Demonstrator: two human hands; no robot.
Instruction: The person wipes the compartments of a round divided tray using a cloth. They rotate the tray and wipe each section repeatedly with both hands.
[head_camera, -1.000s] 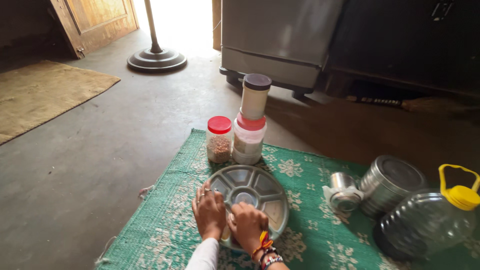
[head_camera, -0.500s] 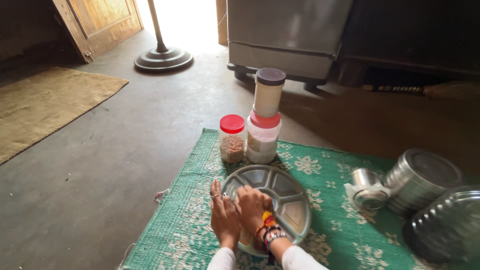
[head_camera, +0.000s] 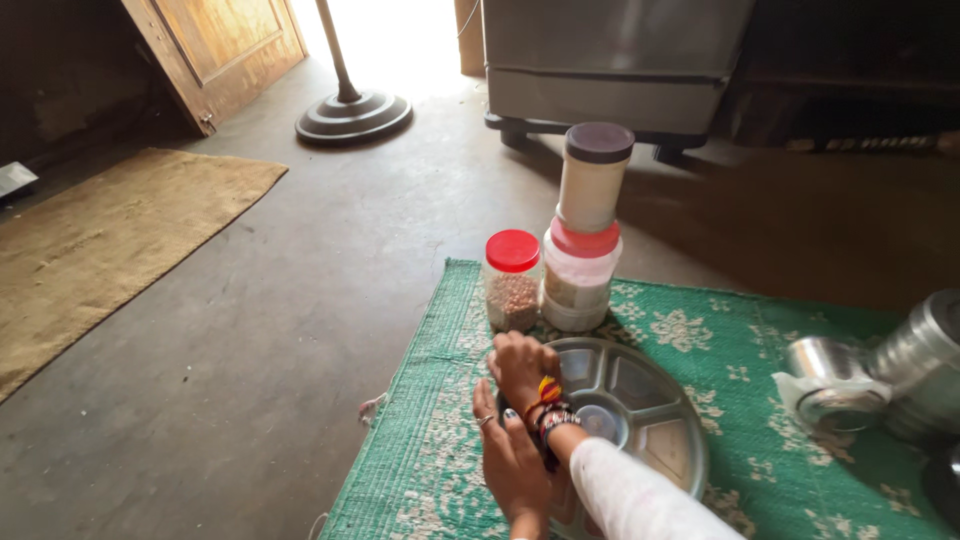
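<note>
A round steel tray (head_camera: 640, 385) with several compartments lies on a green woven mat (head_camera: 430, 420). My left hand (head_camera: 510, 465), a ring on one finger, rests flat with fingers straight along the tray's left rim. My right hand (head_camera: 522, 365), bracelets at the wrist, hovers over the tray's far-left rim with its fingers curled under; what they touch is hidden. Just beyond it stands a clear jar with a red lid (head_camera: 512, 280) holding brown grains. Beside that jar, a red-lidded tub (head_camera: 578, 285) carries a tall dark-lidded jar (head_camera: 592, 180).
Steel tins (head_camera: 830, 385) lie on the mat at the right edge. A round stand base (head_camera: 352, 115) and a wooden door (head_camera: 230, 40) are at the back. A brown rug (head_camera: 100, 240) covers the floor on the left; a grey cabinet (head_camera: 610, 50) stands behind the jars.
The view has swung left, so the plastic jug has left the frame. My right hand has moved from the tray's near rim to its far-left rim, crossing above my left hand.
</note>
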